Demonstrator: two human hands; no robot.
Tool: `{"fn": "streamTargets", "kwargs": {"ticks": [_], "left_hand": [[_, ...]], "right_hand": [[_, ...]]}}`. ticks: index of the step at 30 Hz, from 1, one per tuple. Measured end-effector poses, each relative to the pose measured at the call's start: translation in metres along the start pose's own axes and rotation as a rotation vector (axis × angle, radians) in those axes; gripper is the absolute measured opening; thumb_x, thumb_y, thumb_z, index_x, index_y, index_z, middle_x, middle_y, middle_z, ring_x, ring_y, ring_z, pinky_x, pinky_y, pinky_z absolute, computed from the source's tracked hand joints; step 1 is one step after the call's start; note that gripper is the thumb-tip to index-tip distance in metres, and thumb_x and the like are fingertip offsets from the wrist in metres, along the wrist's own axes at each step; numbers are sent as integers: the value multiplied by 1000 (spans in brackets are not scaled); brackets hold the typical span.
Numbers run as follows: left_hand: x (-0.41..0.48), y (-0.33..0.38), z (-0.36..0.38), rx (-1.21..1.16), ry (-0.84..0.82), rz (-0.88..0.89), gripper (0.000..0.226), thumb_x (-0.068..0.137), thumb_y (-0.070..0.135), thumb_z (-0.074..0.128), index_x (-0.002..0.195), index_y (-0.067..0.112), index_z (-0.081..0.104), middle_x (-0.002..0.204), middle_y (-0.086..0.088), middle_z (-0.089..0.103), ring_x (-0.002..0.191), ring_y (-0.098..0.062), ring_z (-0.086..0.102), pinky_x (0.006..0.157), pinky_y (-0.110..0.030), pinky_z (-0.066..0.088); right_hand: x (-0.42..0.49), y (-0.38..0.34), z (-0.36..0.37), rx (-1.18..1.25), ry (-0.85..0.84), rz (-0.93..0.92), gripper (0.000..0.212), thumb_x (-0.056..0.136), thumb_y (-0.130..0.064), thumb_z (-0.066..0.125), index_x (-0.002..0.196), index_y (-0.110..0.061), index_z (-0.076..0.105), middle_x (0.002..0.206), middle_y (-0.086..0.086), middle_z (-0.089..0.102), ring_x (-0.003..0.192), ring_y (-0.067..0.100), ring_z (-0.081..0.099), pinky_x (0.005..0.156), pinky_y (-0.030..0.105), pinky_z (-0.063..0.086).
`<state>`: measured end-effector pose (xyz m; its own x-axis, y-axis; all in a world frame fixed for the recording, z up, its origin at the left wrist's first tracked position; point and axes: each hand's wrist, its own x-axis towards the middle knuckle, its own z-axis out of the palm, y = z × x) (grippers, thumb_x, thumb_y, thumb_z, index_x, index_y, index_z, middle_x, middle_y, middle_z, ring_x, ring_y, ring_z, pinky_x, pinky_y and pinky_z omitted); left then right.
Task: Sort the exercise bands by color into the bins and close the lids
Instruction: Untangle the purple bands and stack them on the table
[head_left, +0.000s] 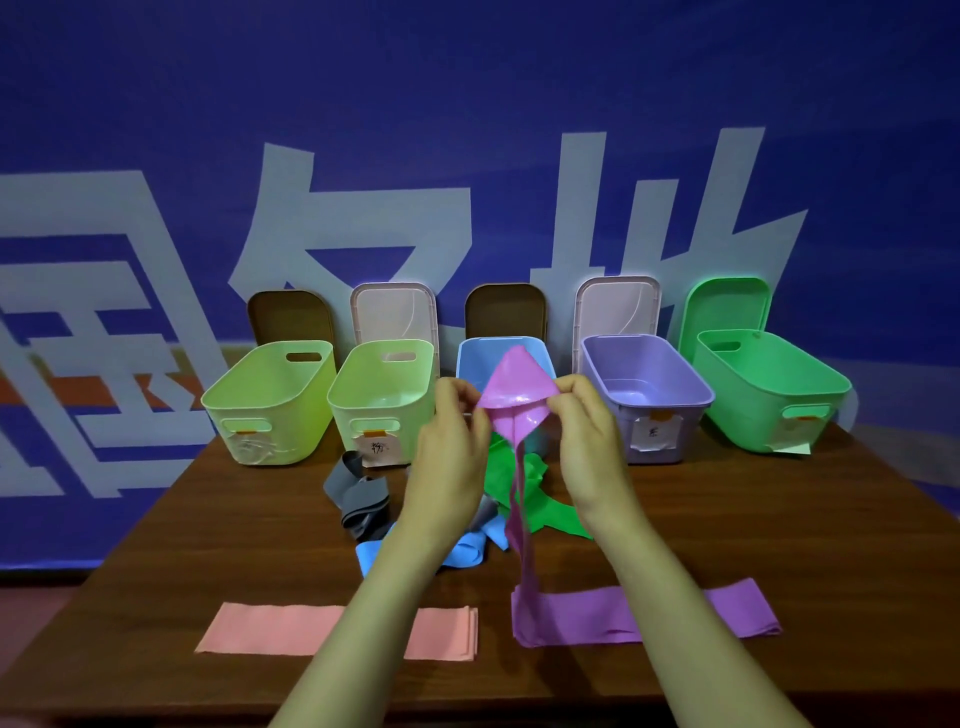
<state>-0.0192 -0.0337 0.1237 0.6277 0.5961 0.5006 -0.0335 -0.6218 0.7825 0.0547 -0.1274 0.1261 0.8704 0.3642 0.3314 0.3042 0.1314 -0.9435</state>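
Note:
Both hands hold up a purple exercise band (515, 399) in front of the blue bin (470, 358). My left hand (451, 441) pinches its left corner and my right hand (589, 441) pinches its right corner. The band's tail hangs down to its folded end lying on the table (727, 608). A pink band (270, 629) lies flat at the front left. Grey (358, 493), blue (467, 553) and green (545, 506) bands lie in a loose heap behind my hands. Five open bins stand in a row: two yellow-green (270, 400) (382, 395), the blue one, a purple one (644, 395) and a green one (769, 389).
Behind each bin a lid leans against the blue banner wall: brown (291, 317), pale pink (392, 312), brown (505, 312), pale pink (618, 306), green (727, 306). The wooden table (156, 545) carries everything; its left and right edges fall away to the floor.

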Motion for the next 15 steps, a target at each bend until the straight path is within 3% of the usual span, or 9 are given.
{"fn": "streamTargets", "kwargs": {"ticks": [3,5,8,13,15], "left_hand": [[2,-3,-6,177,-17,80,10,96,18,45,93,21,36,85,-11,60,75,-38,56,63,-46,45],[5,-5,-13,261,-22,104,5,97,19,43,96,19,39,91,-11,62,79,-38,56,63,-40,38],[9,-8,-18,280,-30,108,5,97,20,44,101,17,44,95,-11,64,84,-37,56,67,-39,41],[6,-7,-13,-149,-50,-95,10,96,12,49,97,18,42,91,-3,60,75,-11,56,66,-22,41],[4,-4,-12,-376,-78,-223,13,96,9,48,95,21,44,81,-1,57,67,-10,50,60,-22,41]], "right_hand": [[1,5,2,144,26,72,16,75,-25,45,61,-28,53,69,2,47,72,19,42,68,35,32],[0,9,2,195,44,61,22,79,-19,47,61,-29,56,69,0,49,72,17,43,66,33,34],[0,10,4,396,31,147,29,83,-11,51,60,-25,62,73,1,53,73,16,47,65,29,37],[2,9,5,439,68,182,31,89,0,44,66,-18,55,66,-4,57,64,11,50,59,24,40],[3,12,4,376,67,154,27,87,-3,47,66,-19,53,68,-2,54,67,13,48,61,27,37]]}}
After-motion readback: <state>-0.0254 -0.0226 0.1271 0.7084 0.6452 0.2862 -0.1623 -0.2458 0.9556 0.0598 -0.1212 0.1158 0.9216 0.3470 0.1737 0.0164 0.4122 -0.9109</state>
